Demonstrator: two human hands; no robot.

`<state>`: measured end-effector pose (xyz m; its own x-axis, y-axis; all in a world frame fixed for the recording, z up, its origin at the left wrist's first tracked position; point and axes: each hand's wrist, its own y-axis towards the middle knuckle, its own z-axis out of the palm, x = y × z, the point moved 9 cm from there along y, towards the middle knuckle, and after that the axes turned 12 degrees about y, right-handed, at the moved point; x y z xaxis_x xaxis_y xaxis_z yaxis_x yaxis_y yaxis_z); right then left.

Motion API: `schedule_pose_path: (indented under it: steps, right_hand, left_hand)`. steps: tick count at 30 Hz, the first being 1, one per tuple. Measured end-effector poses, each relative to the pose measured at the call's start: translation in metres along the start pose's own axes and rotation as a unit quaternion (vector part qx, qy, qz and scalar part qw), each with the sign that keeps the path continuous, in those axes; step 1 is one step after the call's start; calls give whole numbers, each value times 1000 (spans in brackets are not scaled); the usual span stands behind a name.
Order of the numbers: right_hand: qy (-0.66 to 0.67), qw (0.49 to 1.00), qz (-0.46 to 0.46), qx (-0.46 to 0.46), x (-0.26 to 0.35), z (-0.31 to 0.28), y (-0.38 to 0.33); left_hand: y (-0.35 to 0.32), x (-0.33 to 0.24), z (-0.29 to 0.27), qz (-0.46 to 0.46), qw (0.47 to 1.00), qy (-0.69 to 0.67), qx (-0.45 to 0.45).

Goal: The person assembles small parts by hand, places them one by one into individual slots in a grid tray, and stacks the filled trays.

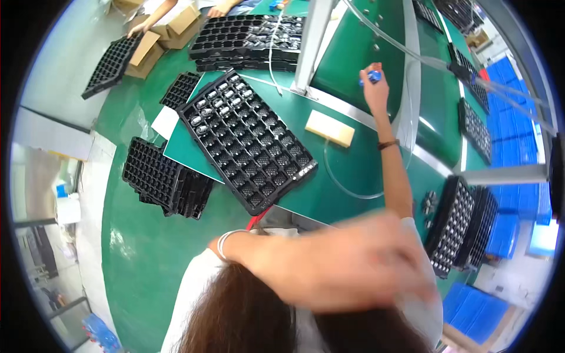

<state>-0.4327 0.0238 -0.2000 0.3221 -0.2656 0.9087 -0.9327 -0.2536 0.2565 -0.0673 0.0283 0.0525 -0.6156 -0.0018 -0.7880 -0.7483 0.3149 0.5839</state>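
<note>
My right arm reaches out over the green conveyor, and the fingers of my right hand (375, 91) are closed around a small blue object (374, 76) whose kind I cannot make out. My left hand (353, 265) crosses close in front of me toward the right. Motion smears its fingers, so what they hold, if anything, does not show. A black compartment tray (273, 159) lies slantwise at the left of the green table. Shiny metal parts (220, 100) sit in its far-left cells, and the near cells hold none. Between tray and right arm lies a pale yellow block (329, 127).
Stacked black trays stand at the far edge (247, 41) and at the left (156, 176). A clear tube (347, 191) loops over the table. Filled trays (453, 223) and loose metal parts (428, 203) are at right. Another person's hand (138, 28) holds a tray (112, 65).
</note>
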Motion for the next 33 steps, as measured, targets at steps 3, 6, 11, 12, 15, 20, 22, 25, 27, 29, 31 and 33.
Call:
schedule_pose_path:
  steps: [3,6,11,12,15,20,22,25,27,29,31,33]
  right_hand:
    - [-50,996,-38,-69,-19,-7,35]
    - [-123,987,-56,-90,-28,-14,58]
    - [-129,989,-27,-71,-47,0,71]
    - [-128,989,-31,-68,-50,-3,75]
    - [-124,988,-34,-89,-59,-3,76]
    - [-115,988,-39,-99,-42,-7,76]
    - [-143,985,-53,-86,-40,-12,82]
    - [-65,964,-224,-127,12,-4,40]
    - [-31,967,-227,-110,34,-27,12]
    - [254,957,-136,-23,64,-20,-24]
    - [335,942,19,-8,60,-16,-65]
    - [474,866,151,-60,76,-8,-117]
  left_hand:
    - [20,-49,-24,125,991,-42,-2]
    - [15,-53,-51,195,973,-40,-115]
    - [12,-46,-63,202,964,19,-169]
    - [15,-47,-66,213,960,35,-179]
    - [16,-47,-75,238,948,83,-193]
    - [24,-51,-67,229,947,142,-172]
    - [22,-58,-57,242,945,150,-158]
    - [19,-3,-45,71,995,-1,-73]
    - [8,28,-61,-26,988,29,-148]
    - [-23,79,-68,-154,941,-111,-279]
    - [-53,122,-84,-216,920,-71,-319]
    - [-85,153,-94,-265,883,-67,-382]
